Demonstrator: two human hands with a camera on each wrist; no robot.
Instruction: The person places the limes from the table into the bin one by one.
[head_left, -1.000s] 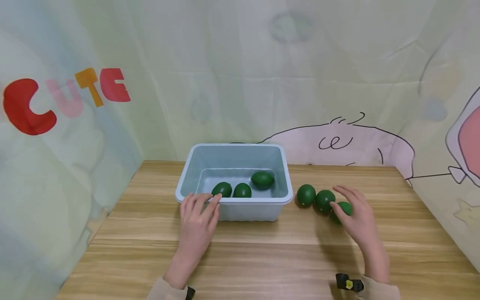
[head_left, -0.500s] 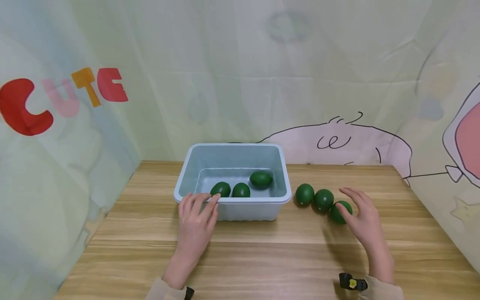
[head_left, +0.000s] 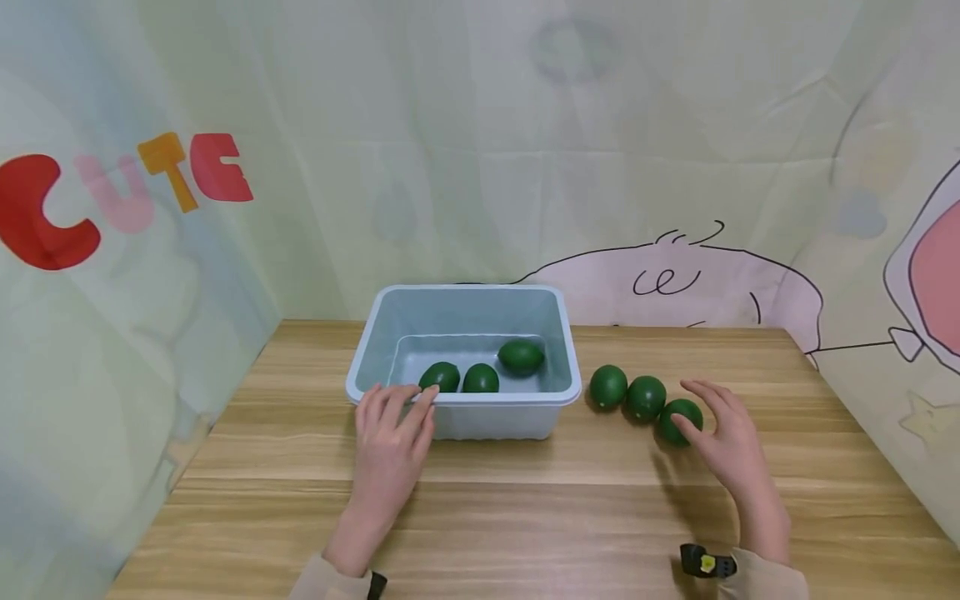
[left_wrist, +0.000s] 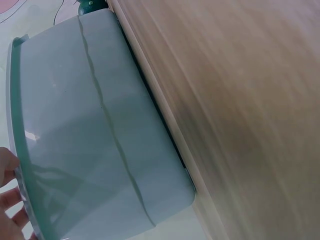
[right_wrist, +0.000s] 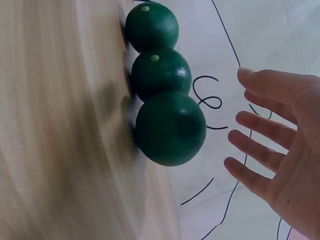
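Observation:
A light blue plastic box (head_left: 495, 421) has three dark green limes inside: one at the front left (head_left: 441, 377), a lime near the front middle (head_left: 481, 379) and a lime farther back (head_left: 521, 357). My left hand (head_left: 392, 442) rests its fingertips on the front rim, at the left; in the left wrist view the fingers (left_wrist: 11, 200) reach that rim. Right of the box, three more limes touch in a slanting row: left (head_left: 608, 387), middle (head_left: 646, 398) and nearest (head_left: 680, 422). My right hand (right_wrist: 290, 145) hovers beside the nearest one, fingers spread and holding nothing; its thumb overlaps that lime in the head view.
Everything stands on a wood-grain table (head_left: 525, 517). A printed cloth backdrop (head_left: 420, 167) rises behind the table and along its sides. The box stands near the table's back edge. A black band (head_left: 707, 562) is on the right wrist.
My right hand has shifted slightly to the right, uncovering more of the nearest lime. My left hand stays on the box rim, and the limes keep their places.

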